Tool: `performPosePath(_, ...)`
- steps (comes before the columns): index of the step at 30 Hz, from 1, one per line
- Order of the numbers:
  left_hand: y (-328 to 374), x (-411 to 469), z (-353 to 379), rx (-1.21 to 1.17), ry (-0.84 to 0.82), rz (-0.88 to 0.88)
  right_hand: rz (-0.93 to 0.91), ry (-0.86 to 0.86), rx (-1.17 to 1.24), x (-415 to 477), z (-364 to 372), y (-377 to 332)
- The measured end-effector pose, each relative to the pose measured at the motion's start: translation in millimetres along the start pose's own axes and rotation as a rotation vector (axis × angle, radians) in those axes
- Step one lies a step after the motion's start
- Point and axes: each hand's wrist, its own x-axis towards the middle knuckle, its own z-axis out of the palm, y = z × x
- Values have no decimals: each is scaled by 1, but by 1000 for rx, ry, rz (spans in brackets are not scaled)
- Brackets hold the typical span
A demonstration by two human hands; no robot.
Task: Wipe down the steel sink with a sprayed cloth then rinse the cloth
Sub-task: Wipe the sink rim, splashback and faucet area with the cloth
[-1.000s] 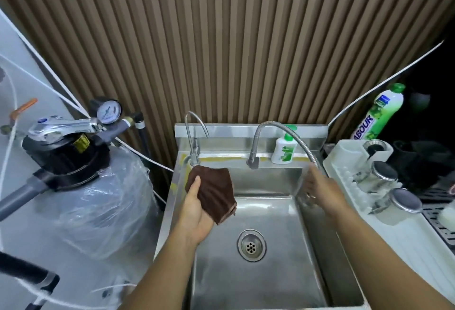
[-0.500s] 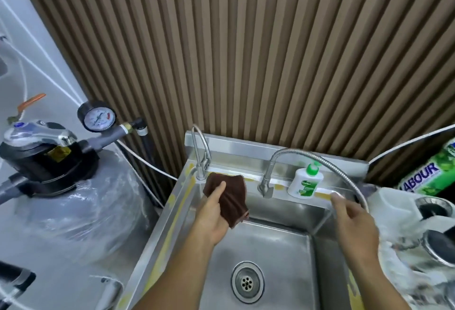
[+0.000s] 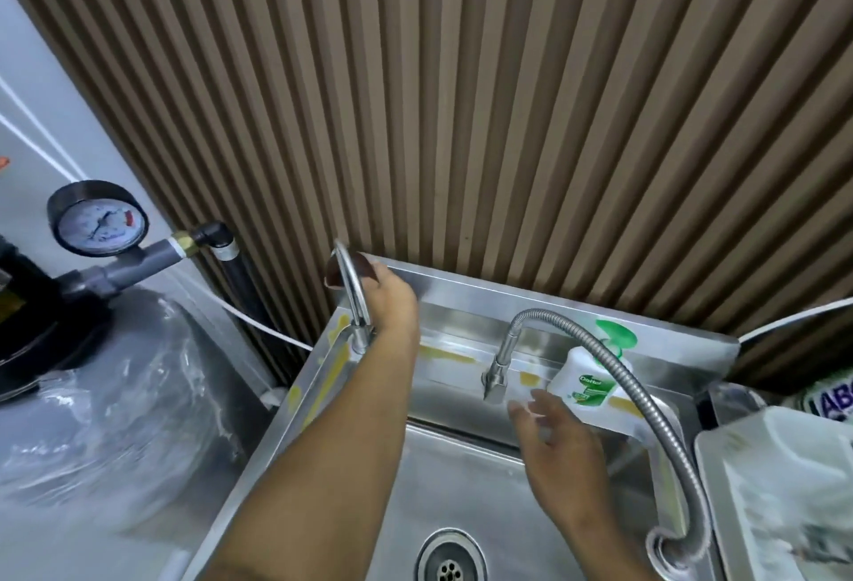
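Observation:
The steel sink [image 3: 466, 479] fills the lower middle of the head view, its drain [image 3: 450, 562] at the bottom edge. My left hand [image 3: 392, 303] is up at the sink's back left corner, behind the thin curved tap [image 3: 353, 298]. It grips the dark brown cloth [image 3: 344, 273], of which only a small part shows past my fingers, against the top of the backsplash. My right hand [image 3: 551, 446] hovers over the basin's back edge with fingers spread. It holds nothing and sits just below the flexible hose faucet [image 3: 498, 372].
A white and green soap bottle [image 3: 588, 379] stands on the sink's back ledge, right of the faucet base. The flexible metal hose [image 3: 646, 405] arcs down the sink's right side. A white dish rack [image 3: 784, 488] sits at right, a plastic-wrapped tank with a pressure gauge [image 3: 97, 220] at left.
My left hand has carried the cloth from the basin's back wall up to the backsplash's top left corner. My right hand has moved left toward the faucet base. The view has tilted upward.

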Motion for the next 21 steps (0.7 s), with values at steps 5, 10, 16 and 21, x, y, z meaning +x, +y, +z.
performPosePath(5, 0, 54, 17, 421, 43, 223, -14, -115, -135, 19, 27, -3)
performPosePath(10, -44, 45, 17, 830, -20, 563, 32, -182, -180, 45, 53, -3)
performPosePath(16, -81, -5, -2, 1057, -429, 1041, 108, 26, -129, 65, 65, -13)
performPosePath(21, -60, 32, -19, 1077, -302, 899, 127, 83, -168, 84, 67, -23)
